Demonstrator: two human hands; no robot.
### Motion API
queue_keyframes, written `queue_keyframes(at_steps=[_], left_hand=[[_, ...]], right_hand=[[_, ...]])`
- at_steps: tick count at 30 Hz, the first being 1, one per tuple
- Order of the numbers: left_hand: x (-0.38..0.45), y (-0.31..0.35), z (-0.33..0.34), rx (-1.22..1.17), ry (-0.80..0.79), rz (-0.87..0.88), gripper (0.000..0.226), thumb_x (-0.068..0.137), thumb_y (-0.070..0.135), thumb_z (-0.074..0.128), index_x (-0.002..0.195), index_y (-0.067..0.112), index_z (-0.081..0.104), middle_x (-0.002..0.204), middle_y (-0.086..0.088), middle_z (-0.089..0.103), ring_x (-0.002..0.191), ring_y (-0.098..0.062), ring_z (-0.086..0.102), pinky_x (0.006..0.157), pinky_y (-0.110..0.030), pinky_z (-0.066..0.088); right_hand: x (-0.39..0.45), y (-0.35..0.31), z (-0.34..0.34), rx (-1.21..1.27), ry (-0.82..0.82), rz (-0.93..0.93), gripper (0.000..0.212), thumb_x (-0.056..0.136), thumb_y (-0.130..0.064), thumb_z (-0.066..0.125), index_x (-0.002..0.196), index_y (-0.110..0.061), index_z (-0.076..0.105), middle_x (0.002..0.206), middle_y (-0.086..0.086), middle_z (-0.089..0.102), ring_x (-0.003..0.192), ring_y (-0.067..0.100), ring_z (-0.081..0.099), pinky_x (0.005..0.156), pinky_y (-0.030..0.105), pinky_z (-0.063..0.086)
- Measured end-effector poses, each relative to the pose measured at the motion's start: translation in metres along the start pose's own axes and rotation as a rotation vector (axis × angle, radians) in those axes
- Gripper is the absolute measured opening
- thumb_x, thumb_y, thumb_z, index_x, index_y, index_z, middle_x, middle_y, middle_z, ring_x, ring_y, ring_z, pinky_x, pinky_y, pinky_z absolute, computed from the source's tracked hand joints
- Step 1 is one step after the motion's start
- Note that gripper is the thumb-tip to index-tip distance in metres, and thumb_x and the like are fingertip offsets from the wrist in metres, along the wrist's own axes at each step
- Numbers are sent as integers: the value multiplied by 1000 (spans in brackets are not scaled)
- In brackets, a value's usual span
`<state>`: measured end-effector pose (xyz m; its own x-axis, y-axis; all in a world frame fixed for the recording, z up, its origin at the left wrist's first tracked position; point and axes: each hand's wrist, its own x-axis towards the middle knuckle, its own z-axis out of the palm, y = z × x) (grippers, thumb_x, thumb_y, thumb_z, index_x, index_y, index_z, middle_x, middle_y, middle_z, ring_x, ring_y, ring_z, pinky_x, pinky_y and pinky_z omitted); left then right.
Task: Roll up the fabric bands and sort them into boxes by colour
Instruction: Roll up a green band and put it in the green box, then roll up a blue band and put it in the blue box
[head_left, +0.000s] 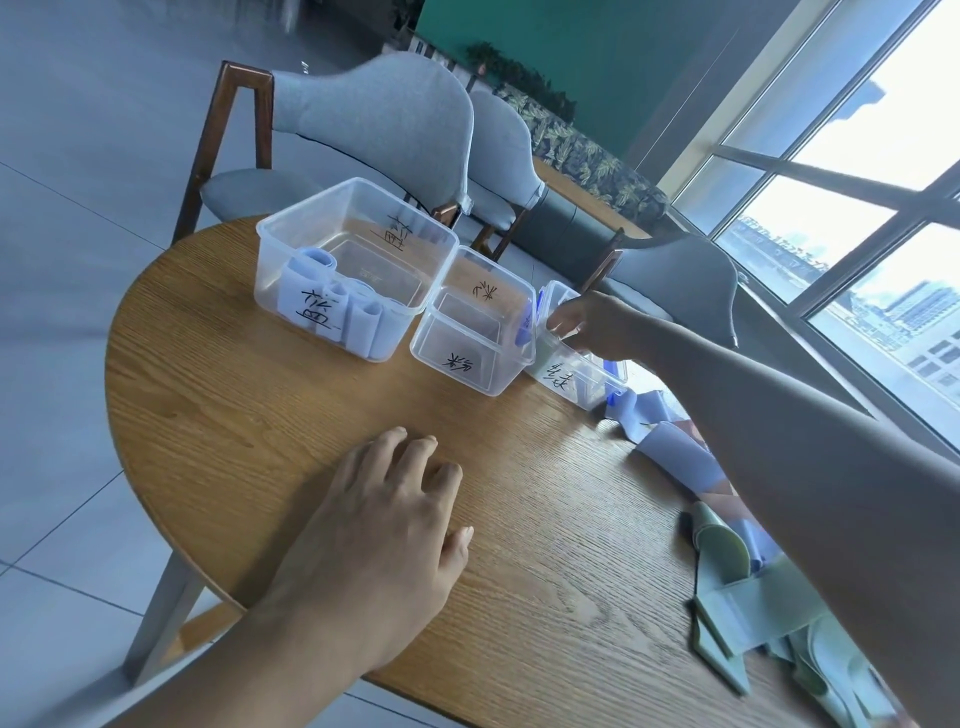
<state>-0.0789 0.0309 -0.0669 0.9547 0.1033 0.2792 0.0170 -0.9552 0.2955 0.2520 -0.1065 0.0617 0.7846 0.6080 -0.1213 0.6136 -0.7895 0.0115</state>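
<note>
Right hand over green box, grip state unclear; left hand relaxed on bench; risks nudging neighbouring pink box

It looks like a café or lounge high in a city building: a round wooden counter, grey padded chairs with wooden frames, a leaf-patterned bench against a teal wall, pale floor tiles, and tall windows overlooking rooftops.
</note>
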Motion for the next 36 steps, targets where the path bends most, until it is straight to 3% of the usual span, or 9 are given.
queue_keyframes(at_steps=[3, 8, 12, 18, 23, 31, 36], left_hand=[[1, 0, 0, 3, 2, -1, 47, 88, 52, 46, 118, 22, 66, 133, -6, 60, 129, -29, 50, 104, -46, 45], [0, 0, 1, 4, 16, 1, 46, 88, 52, 48, 117, 22, 67, 132, -6, 61, 128, -28, 50, 103, -45, 46], [0, 0, 1, 5, 15, -1, 47, 87, 52, 47, 115, 22, 68, 129, -6, 62, 126, -28, 52, 101, -45, 47], [1, 0, 5, 6, 34, 7, 49, 88, 52, 45, 117, 21, 67, 129, -7, 62, 126, -29, 52, 101, -47, 47], [2, 0, 5, -2, 44, 6, 49, 88, 53, 41, 114, 21, 68, 127, -6, 63, 125, -29, 52, 101, -47, 48], [2, -1, 5, -11, 47, 9, 48, 87, 53, 46, 117, 23, 67, 129, -4, 62, 127, -28, 51, 102, -45, 47], [2, -1, 6, -13, 53, 11, 46, 86, 53, 49, 116, 23, 68, 129, -4, 62, 126, -28, 51, 101, -46, 47]], right_hand=[[-2, -1, -5, 69, -50, 35, 32, 92, 1, 66, 122, -12, 67, 118, 4, 66, 100, 19, 64, 70, 17, 53], [-2, 0, -8, 193, -87, 96, 31, 93, 5, 61, 120, -11, 67, 119, 8, 67, 103, 30, 67, 89, 41, 59], [-3, 2, -7, 117, -36, 76, 29, 93, 2, 63, 120, -9, 67, 110, 8, 69, 92, 27, 69, 77, 30, 59], [-1, 5, -7, 137, -28, 135, 25, 94, 1, 62, 117, -5, 67, 109, 17, 72, 74, 17, 67, 77, 36, 58], [0, 3, -7, 189, -7, 161, 26, 95, 3, 60, 119, -3, 67, 114, 18, 70, 74, 16, 68, 58, 17, 54], [-9, 2, -13, 170, 12, 168, 24, 96, 6, 55, 117, 1, 67, 109, 22, 71, 66, 13, 66, 49, 10, 48], [-35, 7, -25, 112, 79, 153, 15, 93, 4, 60, 103, 0, 71, 98, 13, 70, 67, 11, 64, 51, 6, 44]])
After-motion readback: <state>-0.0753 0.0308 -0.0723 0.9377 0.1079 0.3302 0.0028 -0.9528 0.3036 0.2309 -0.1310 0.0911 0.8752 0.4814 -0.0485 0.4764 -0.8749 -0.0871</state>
